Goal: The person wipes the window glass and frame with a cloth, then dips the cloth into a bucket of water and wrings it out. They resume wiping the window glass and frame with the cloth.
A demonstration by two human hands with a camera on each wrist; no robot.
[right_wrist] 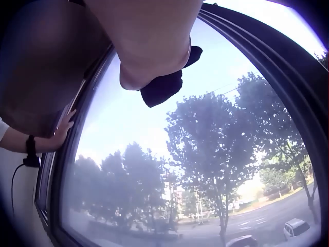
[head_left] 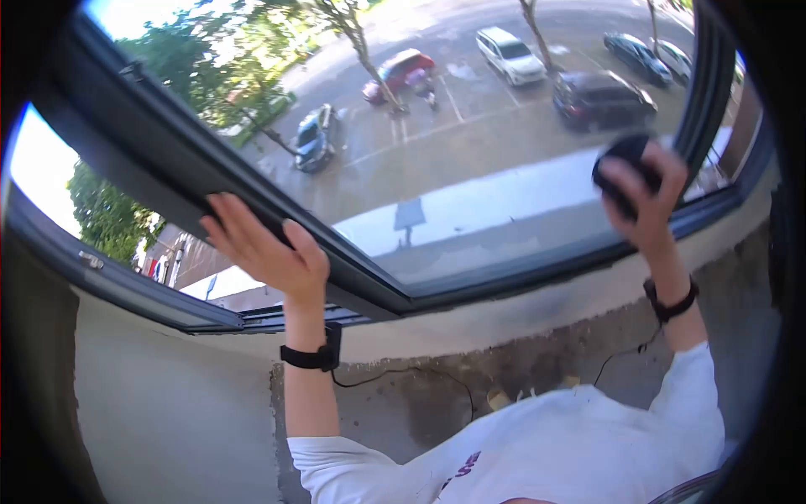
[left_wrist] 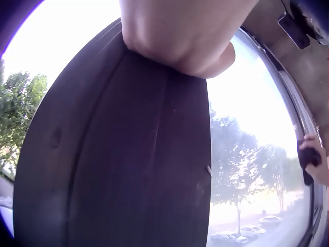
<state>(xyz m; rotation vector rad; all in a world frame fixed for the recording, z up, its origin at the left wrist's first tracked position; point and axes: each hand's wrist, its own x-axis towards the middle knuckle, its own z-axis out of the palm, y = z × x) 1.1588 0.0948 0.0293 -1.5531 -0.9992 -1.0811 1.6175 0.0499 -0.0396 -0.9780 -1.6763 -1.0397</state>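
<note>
My right hand (head_left: 651, 202) grips a bunched black cloth (head_left: 630, 153) at the lower right of the large window pane (head_left: 504, 244). In the right wrist view the dark cloth (right_wrist: 163, 91) sticks out beyond the hand, over the glass. Flat against the thick dark window post (head_left: 172, 139) lies my left hand (head_left: 273, 256), its fingers straight and the thumb spread apart. The left wrist view has that post (left_wrist: 139, 149) running down its middle, with part of the left hand (left_wrist: 180, 36) above it.
Beneath the pane runs a dark bottom rail (head_left: 504, 281), above a rough, stained wall (head_left: 403, 357). A narrower window section with a latch (head_left: 91, 260) stands at the left. Thin cables hang from both wrist straps. Parked cars and trees show outside.
</note>
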